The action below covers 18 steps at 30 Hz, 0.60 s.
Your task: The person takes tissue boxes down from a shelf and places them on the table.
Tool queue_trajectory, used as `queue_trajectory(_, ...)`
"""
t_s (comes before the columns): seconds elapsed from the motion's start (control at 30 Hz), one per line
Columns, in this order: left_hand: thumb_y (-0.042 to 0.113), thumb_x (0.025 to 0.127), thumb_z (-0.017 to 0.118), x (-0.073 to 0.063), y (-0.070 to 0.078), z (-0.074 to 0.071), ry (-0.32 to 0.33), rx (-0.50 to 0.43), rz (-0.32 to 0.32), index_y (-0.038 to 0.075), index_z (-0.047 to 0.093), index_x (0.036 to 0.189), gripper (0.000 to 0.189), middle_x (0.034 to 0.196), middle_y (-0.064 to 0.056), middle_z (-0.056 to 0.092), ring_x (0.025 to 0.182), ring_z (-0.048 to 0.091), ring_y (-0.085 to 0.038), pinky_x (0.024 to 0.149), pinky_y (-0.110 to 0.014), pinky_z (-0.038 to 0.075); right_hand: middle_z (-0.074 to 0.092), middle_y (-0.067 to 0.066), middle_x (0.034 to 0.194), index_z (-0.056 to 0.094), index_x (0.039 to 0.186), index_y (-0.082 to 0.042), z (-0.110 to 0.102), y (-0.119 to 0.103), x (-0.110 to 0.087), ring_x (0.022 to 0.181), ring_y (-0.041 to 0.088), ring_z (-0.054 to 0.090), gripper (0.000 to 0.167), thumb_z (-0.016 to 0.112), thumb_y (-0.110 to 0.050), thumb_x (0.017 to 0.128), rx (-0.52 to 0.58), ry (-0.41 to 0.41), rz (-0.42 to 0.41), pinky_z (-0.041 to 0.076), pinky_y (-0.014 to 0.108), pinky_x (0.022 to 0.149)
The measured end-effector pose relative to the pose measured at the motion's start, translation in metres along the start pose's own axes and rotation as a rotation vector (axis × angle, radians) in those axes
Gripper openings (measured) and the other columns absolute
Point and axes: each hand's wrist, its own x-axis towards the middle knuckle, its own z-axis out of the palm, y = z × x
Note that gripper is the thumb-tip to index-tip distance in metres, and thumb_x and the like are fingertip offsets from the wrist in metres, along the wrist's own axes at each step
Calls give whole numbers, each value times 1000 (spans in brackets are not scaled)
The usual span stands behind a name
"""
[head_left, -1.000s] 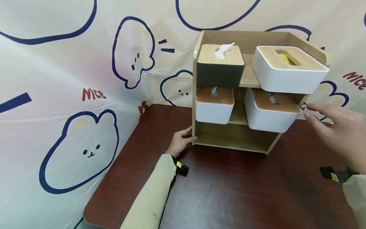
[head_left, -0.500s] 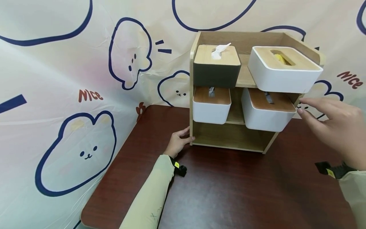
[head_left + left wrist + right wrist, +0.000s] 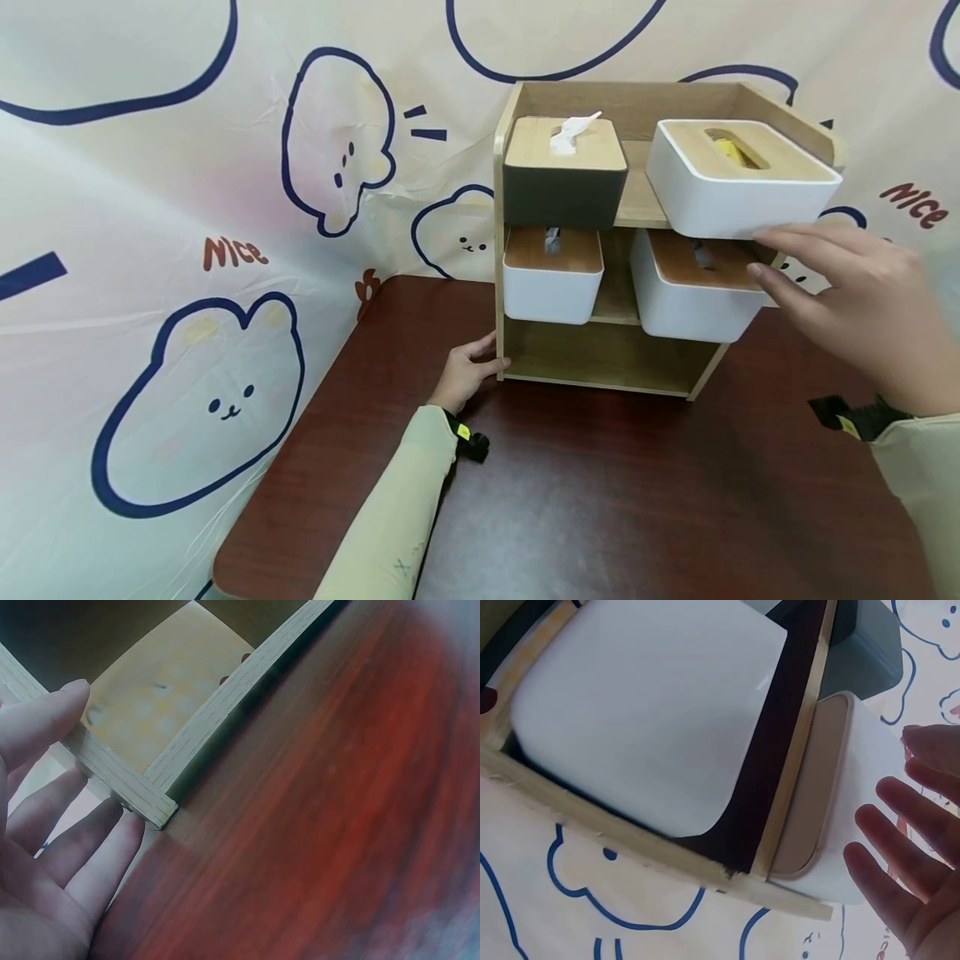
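Note:
My left hand (image 3: 463, 375) grips the lower left side panel of a small wooden shelf (image 3: 630, 98), thumb inside and fingers outside; the left wrist view shows this at the corner. My right hand (image 3: 862, 300), fingers spread, is at the right boxes and holds nothing. In the head view its index finger overlaps the bottom corner of the upper white tissue box (image 3: 757, 204). Its thumb overlaps the brown lid of the lower right white tissue box (image 3: 697, 310). In the right wrist view the fingers are beside a white box (image 3: 870, 772); whether they touch it I cannot tell.
A dark green tissue box (image 3: 562, 196) with a white tissue is at the upper left. Below it is a smaller white tissue box (image 3: 551, 293). The boxes jut past the shelf front. The shelf stands on a reddish-brown table (image 3: 600, 500) before a patterned curtain (image 3: 360, 108).
My right hand has moved left, from beside the shelf to over the right boxes' corner. The left hand keeps its grip; the head view has shifted slightly.

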Motion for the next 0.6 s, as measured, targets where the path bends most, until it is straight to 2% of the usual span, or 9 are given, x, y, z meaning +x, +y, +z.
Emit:
queue_trajectory(0.1, 21, 82, 81, 5, -8, 0, 11, -7, 13, 27, 58, 136, 60, 135, 3, 57, 132, 41, -14, 103, -37, 38, 70, 17, 103, 74, 106, 0, 2, -2, 6, 87, 36, 63, 70, 45, -63, 95, -5, 23, -31, 28, 4, 90)
queue_trajectory(0.23, 24, 80, 82, 4, -10, 2, 30, 4, 31, 30, 60, 134, 58, 132, 4, 59, 131, 43, -14, 103, -38, 38, 70, 16, 105, 74, 107, -1, 3, -3, 12, 92, 39, 64, 66, 46, -59, 96, -17, 28, -70, 32, 11, 99)
queue_trajectory(0.4, 26, 80, 83, 3, -11, 2, 34, 13, 37, 31, 60, 133, 58, 131, 6, 59, 131, 43, -14, 103, -38, 39, 70, 15, 107, 74, 110, -3, 4, -6, 21, 93, 37, 64, 59, 49, -55, 97, -14, 26, -115, 32, 12, 99)
queue_trajectory(0.6, 24, 81, 82, 3, -9, 1, 32, 8, 49, 30, 60, 134, 58, 132, 6, 59, 131, 43, -14, 102, -38, 40, 69, 16, 110, 73, 111, -1, 6, -15, 32, 103, 37, 63, 61, 48, -55, 97, -3, 17, -130, 37, 25, 103)
